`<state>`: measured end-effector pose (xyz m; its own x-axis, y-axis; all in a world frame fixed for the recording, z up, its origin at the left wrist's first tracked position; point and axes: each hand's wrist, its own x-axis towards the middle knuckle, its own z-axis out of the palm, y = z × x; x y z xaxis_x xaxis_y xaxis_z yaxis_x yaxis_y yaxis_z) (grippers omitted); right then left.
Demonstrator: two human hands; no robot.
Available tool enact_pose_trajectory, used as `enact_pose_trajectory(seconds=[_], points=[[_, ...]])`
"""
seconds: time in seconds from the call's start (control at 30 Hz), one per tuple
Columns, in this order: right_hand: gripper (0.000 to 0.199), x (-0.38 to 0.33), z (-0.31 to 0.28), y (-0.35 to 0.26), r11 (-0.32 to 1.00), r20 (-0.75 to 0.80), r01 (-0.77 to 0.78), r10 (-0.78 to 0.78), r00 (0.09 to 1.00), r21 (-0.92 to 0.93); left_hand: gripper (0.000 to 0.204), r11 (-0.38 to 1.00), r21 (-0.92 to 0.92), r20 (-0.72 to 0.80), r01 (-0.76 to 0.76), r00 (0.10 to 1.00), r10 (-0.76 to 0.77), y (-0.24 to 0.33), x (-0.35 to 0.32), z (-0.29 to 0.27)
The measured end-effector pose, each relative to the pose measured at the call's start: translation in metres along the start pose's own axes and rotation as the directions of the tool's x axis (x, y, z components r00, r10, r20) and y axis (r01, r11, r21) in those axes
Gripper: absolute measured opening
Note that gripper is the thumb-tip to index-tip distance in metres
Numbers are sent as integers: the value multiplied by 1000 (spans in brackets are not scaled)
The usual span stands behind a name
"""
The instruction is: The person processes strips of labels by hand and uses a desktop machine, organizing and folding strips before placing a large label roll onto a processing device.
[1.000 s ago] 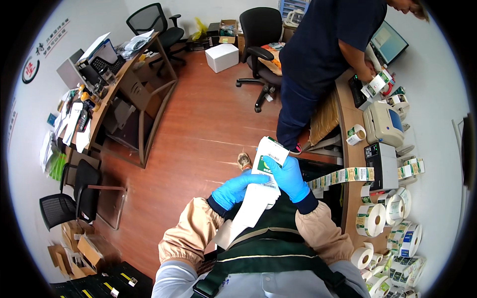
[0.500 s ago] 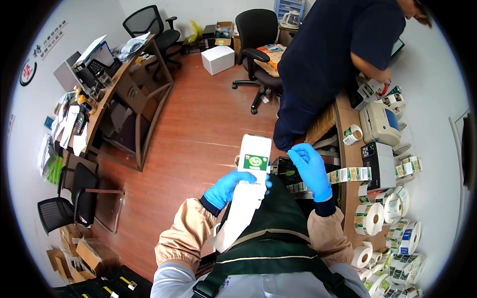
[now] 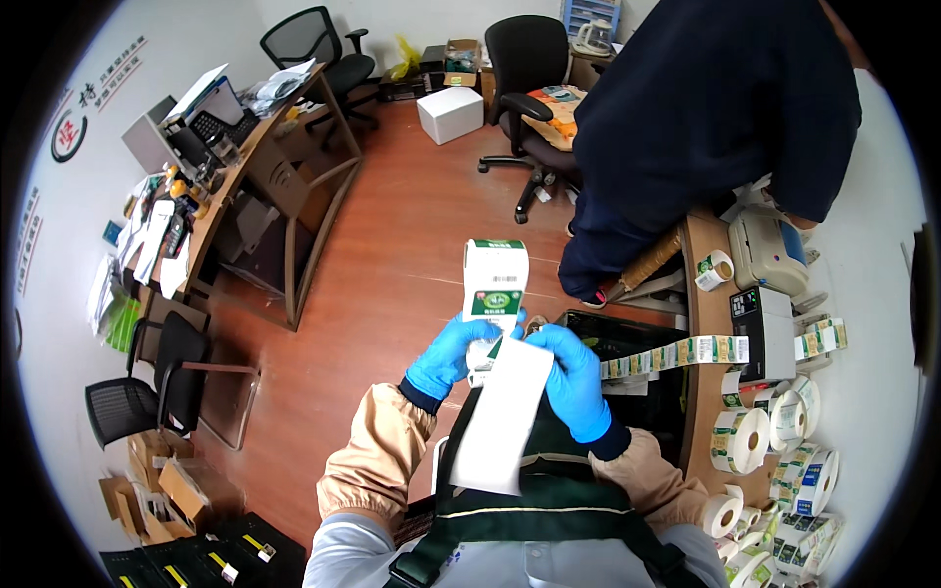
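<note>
Up in front of the chest, both gloved hands are working a long white strip of label backing (image 3: 502, 407); the left hand (image 3: 449, 355) is closing its fingers round the upper part of the strip, where the paper is curling up and over and showing a green label, probably so that the free end is standing clear of the body; the right hand (image 3: 571, 377) is pinching the strip's right edge between thumb and fingers, likely steadying it so it is hanging flat down over the dark green apron (image 3: 549, 490). Neither hand is lying open; both are gripping the same strip and nothing else.

Along the right, a narrow wooden desk (image 3: 698, 323) is carrying the supplies; a label printer (image 3: 763, 328) is sitting near its far edge and feeding out a band of green and white labels (image 3: 676, 353) that is reaching past the desk's left edge; rolls of labels (image 3: 745, 441) are crowding the near end. A person in a dark blue top (image 3: 716, 98) is leaning over the desk's far end. Beyond, the reddish wooden floor (image 3: 392, 255) is running to a cluttered desk on the left (image 3: 235, 147), black office chairs (image 3: 529, 88) and a white box (image 3: 449, 114).
</note>
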<state>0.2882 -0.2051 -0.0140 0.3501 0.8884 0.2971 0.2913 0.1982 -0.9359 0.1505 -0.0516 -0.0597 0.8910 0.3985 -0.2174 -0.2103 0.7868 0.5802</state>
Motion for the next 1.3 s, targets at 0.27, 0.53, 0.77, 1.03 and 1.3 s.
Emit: enact_pose_trajectory(seconds=[0.27,0.53,0.77,1.03,1.3], points=[[19,26,5,8,995,-266,-94,97,959,21,56,994,-85,122,76,990,-65,-18,-9,11],[28,26,-5,7,963,-97,-96,73,993,-251,58,994,80,40,68,997,-71,-14,-12,32],[34,22,-16,2,886,2,-148,166,986,-438,44,976,-42,-46,215,975,-217,-16,-5,36],[67,26,-53,-24,752,-10,175,-235,972,-636,46,957,-56,-71,285,955,-288,-13,-7,41],[63,38,-80,-18,999,418,-34,42,908,-27,48,923,158,120,351,921,-371,4,-31,65]])
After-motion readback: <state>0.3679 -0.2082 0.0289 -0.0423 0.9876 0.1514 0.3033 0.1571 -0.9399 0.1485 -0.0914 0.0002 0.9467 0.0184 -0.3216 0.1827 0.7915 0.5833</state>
